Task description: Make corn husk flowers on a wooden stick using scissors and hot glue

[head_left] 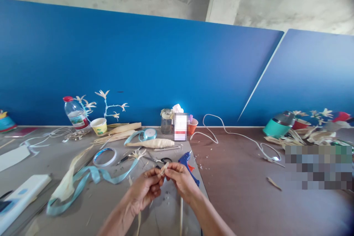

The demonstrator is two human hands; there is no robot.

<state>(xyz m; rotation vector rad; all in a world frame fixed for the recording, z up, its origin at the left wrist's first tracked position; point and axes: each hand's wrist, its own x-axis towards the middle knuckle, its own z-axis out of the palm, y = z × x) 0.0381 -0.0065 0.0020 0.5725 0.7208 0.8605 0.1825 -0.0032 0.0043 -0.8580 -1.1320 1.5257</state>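
Item: husk strip (164, 168), just left of the glue gun (186, 158), above the tabletop (235, 177). My left hand (145, 188) and right hand (179, 179) both pinch it. Handling, I judge: short fingertip grips, gentle pull; dry husk probably tears.

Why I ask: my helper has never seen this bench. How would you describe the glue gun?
Below the blue wall panel, find the grey mat on the table and follow its right edge. The glue gun lies there, just behind the right hand, which pinches a pale strip with the left hand. It alone is a deep-blue tool; the neighbouring scissors are black-handled, the ribbon pale blue.
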